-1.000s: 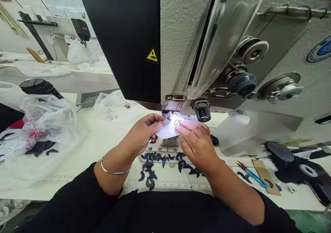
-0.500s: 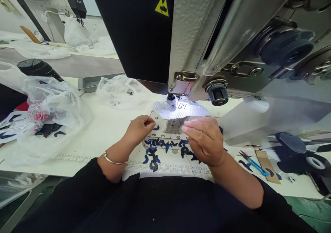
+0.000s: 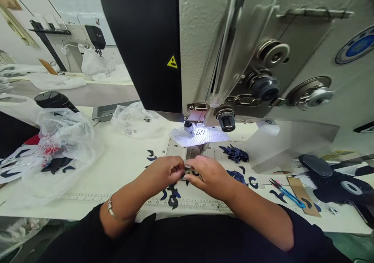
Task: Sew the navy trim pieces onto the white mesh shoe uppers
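Both hands come together just in front of the sewing machine's needle area. My left hand [image 3: 171, 170] is closed in a pinch by a dark bit at its fingertips, too small and hidden to make out. My right hand [image 3: 209, 175] curves in from the other side, thumb and fingers apart over small dark pieces partly hidden beneath. Small curved dark-blue and black cut pieces [image 3: 173, 200] lie loose below my hands. A white textured panel with an outlined "N" [image 3: 200, 132] sits under the lit presser foot [image 3: 189, 127].
The sewing machine head [image 3: 198, 41] looms above. A pile of dark pieces [image 3: 235, 154] lies right of the panel. Blue-handled snips [image 3: 288, 193] and a cardboard strip [image 3: 305, 198] rest at the right. Plastic bags [image 3: 67, 150] stand at the left; a ruler strip [image 3: 187, 204] runs along the table front.
My hands have moved together and toward me, away from the panel. The dark pieces lie differently, with a pile visible at the right. The camera view has shifted.
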`<control>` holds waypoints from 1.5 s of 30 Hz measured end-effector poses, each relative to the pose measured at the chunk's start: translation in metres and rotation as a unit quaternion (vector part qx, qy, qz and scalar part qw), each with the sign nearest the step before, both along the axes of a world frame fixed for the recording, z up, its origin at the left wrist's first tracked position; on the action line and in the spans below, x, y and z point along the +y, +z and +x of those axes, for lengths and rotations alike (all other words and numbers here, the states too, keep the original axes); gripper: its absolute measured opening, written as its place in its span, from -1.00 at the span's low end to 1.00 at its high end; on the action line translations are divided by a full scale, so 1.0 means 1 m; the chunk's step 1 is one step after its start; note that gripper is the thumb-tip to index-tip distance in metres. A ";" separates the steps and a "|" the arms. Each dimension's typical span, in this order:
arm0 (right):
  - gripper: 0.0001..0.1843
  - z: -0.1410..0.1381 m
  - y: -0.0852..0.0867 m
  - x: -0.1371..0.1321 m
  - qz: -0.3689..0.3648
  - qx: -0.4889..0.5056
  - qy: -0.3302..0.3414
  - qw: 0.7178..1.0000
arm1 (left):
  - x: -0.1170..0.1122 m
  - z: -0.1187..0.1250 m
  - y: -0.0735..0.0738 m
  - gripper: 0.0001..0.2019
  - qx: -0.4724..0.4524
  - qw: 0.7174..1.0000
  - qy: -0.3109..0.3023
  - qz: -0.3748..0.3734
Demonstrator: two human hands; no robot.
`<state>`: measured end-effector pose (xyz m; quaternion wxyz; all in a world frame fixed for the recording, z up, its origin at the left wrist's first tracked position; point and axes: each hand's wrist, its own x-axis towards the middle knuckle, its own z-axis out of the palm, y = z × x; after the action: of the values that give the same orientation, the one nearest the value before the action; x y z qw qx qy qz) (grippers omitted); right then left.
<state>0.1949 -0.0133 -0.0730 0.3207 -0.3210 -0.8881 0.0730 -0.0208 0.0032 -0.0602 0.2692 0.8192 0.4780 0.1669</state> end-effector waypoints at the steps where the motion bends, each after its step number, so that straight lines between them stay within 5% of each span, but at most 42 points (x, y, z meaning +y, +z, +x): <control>1: -0.84 -0.002 0.000 -0.001 -0.022 -0.003 0.007 1.000 | -0.006 0.001 0.008 -0.95 -0.007 1.000 -0.021 -0.005; 5: -0.90 -0.002 0.005 -0.004 -0.086 0.023 -0.004 0.996 | -0.019 0.005 0.025 -0.95 -0.082 0.996 0.008 -0.038; 12: -0.80 -0.001 0.020 -0.013 -0.140 0.158 -0.029 0.977 | -0.026 0.010 0.012 -0.75 -0.334 0.922 0.068 -0.183; 16: -0.84 0.005 0.030 -0.008 0.054 0.185 -0.014 0.981 | -0.021 0.007 0.035 -0.75 -0.322 0.938 0.100 -0.082; 19: -0.83 0.011 0.036 0.003 0.202 0.168 -0.087 0.961 | -0.003 0.005 0.058 -0.76 -0.272 0.947 0.157 0.069; 22: -0.69 0.013 0.034 0.016 0.197 0.086 -0.160 0.964 | 0.021 0.010 0.065 -0.75 -0.263 0.946 0.168 0.091; 29: -0.67 0.012 0.018 0.024 0.216 0.099 -0.137 0.962 | 0.031 0.022 0.052 -0.75 -0.344 0.927 0.098 -0.113; 45: -0.60 0.012 0.011 0.022 0.221 0.128 -0.109 0.961 | 0.030 0.022 0.047 -0.75 -0.270 0.954 0.113 -0.061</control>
<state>0.2068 0.0087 -0.0623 0.5009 -0.3253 -0.7930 -0.1200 0.0015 0.0332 -0.0131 0.4173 0.6660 0.4865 0.3816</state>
